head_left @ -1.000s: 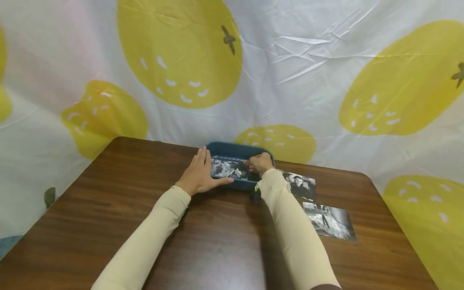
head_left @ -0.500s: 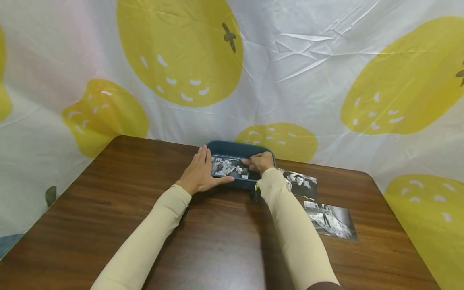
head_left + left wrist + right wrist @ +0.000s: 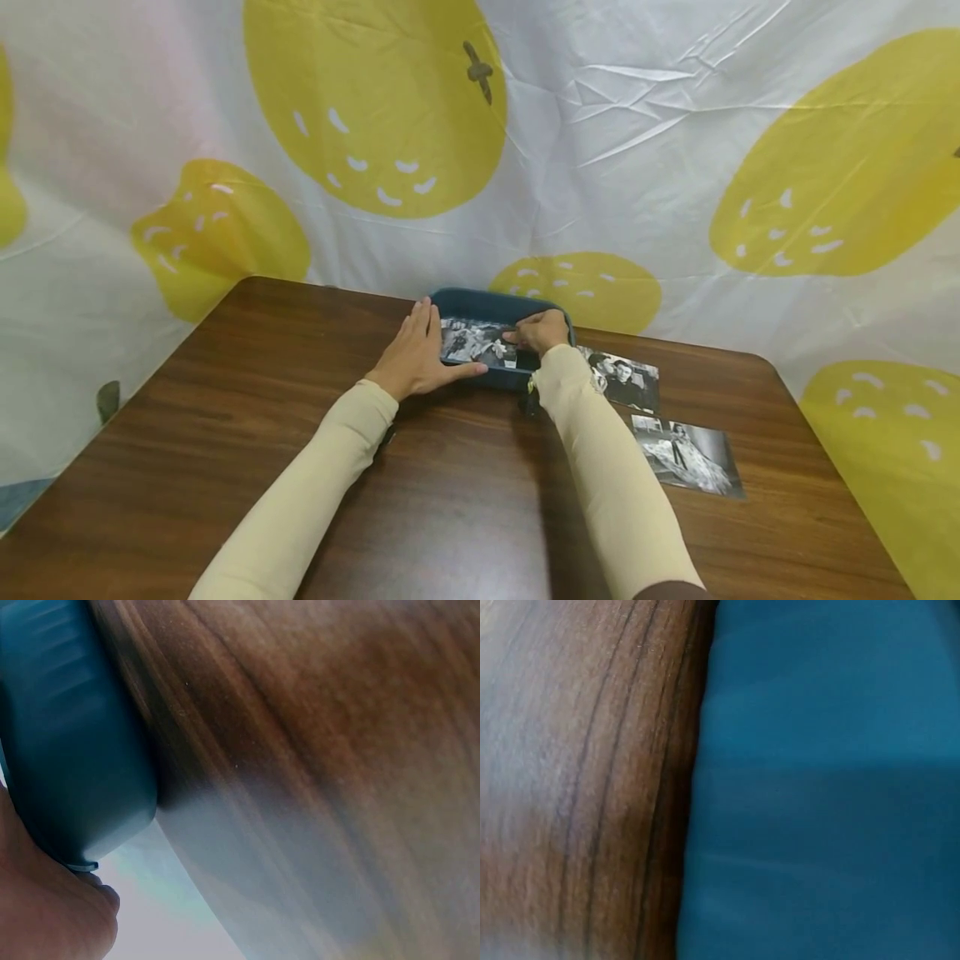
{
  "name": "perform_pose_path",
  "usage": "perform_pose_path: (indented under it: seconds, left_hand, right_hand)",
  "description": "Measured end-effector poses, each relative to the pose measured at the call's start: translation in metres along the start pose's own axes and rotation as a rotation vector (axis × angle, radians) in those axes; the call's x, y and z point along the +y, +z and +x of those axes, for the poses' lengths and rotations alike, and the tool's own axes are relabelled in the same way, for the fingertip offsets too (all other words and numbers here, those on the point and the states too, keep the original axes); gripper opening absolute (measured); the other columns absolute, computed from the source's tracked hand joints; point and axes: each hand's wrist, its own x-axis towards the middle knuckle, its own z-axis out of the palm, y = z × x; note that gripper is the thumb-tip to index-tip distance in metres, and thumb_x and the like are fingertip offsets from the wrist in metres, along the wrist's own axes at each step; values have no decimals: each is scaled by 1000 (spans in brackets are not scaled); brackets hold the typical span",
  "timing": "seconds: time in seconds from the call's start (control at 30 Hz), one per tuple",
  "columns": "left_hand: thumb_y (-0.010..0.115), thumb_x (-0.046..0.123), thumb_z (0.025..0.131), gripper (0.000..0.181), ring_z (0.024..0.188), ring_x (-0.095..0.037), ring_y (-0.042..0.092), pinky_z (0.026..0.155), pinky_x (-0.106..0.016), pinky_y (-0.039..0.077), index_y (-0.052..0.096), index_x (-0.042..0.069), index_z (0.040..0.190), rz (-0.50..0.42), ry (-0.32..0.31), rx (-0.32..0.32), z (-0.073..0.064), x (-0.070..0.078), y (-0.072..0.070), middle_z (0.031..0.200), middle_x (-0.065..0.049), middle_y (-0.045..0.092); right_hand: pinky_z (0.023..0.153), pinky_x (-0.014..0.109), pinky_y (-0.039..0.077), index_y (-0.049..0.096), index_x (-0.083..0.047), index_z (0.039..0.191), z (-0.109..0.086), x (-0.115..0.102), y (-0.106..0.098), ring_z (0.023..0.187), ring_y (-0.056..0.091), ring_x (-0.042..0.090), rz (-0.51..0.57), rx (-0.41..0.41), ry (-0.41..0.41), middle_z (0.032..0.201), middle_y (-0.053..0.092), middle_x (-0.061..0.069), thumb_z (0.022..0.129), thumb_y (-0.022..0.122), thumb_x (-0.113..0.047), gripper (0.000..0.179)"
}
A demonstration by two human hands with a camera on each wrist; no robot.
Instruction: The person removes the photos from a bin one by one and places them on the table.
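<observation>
A dark blue plastic bin (image 3: 472, 304) stands at the back of the table, with a black-and-white photo (image 3: 474, 340) inside it. My left hand (image 3: 411, 354) rests on the bin's left end, fingers straight and thumb stretched along the front rim. Reaching into the right end, my right hand (image 3: 544, 330) has curled fingers and pinches the photo near its right edge. In the left wrist view, part of the left hand (image 3: 56, 900) lies against the rim of the bin (image 3: 79, 742). The right wrist view shows only the bin's blue outer wall (image 3: 817, 802) close up; the right fingers are hidden there.
Two more black-and-white photos lie on the table right of the bin: one (image 3: 626, 383) partly behind the right sleeve, another (image 3: 690, 454) nearer. A lemon-print cloth (image 3: 600, 167) hangs right behind the brown wooden table (image 3: 450, 500).
Both hands keep their places on the bin and the photo. The right fingers shift only very slightly; the whole head view drifts a little.
</observation>
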Motion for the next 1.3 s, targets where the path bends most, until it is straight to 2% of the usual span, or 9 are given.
perform_pose_path:
  seconds: [0.23,0.47,0.6,0.73,0.93,1.07,1.17,1.3]
  left_hand:
    - [50,87,81,130,155,-35,-2,125,-44,5,6,-7,159,2,4,15,0,1,-1,167,-25,-2]
    - [52,86,81,130,155,-35,-1,125,-43,6,6,-8,159,-11,1,12,0,1,-1,167,-25,-2]
    - [53,85,82,130,155,-36,-1,126,-43,6,7,-9,159,-3,11,12,1,2,-3,166,-25,-2]
    - [53,85,81,130,155,-36,-1,126,-43,5,7,-9,159,-4,10,10,3,2,-3,167,-25,-2]
    - [53,86,81,131,155,-36,0,126,-43,5,7,-9,159,-12,6,6,4,3,-2,167,-25,-2]
    - [53,85,81,130,155,-36,-2,126,-43,5,6,-8,159,-13,5,-3,6,3,-1,167,-24,-4]
    - [52,85,82,129,155,-35,-3,125,-44,5,5,-7,159,-9,3,-10,7,2,1,167,-24,-5]
    - [51,86,82,129,155,-35,-4,125,-44,4,5,-7,159,-12,8,-16,9,0,3,167,-24,-5]
  right_hand:
    - [66,30,62,74,6,113,1,-6,-4,64,69,16,-61,-24,-31,115,69,24,82,82,2,32]
    - [63,31,61,74,9,107,-4,-10,-15,61,71,19,-136,-15,-148,104,72,26,82,80,4,26]
    - [62,30,61,73,11,107,-4,-14,-23,60,68,17,-145,-5,-166,105,71,28,83,78,4,26]
    - [60,28,61,72,12,110,-5,-16,-31,59,66,16,-116,-16,-155,108,69,29,84,75,6,27]
    - [62,27,61,71,12,114,-6,-17,-43,62,67,13,-48,-33,-109,106,68,22,89,70,3,27]
    - [61,25,60,69,13,117,-7,-19,-54,67,66,10,24,-40,-87,109,68,21,91,67,3,28]
    - [59,24,59,68,12,121,-10,-21,-64,63,63,9,63,-45,-67,113,67,21,92,65,3,30]
    - [59,24,58,66,12,125,-15,-23,-82,56,61,8,57,-42,-75,117,64,24,94,66,1,32]
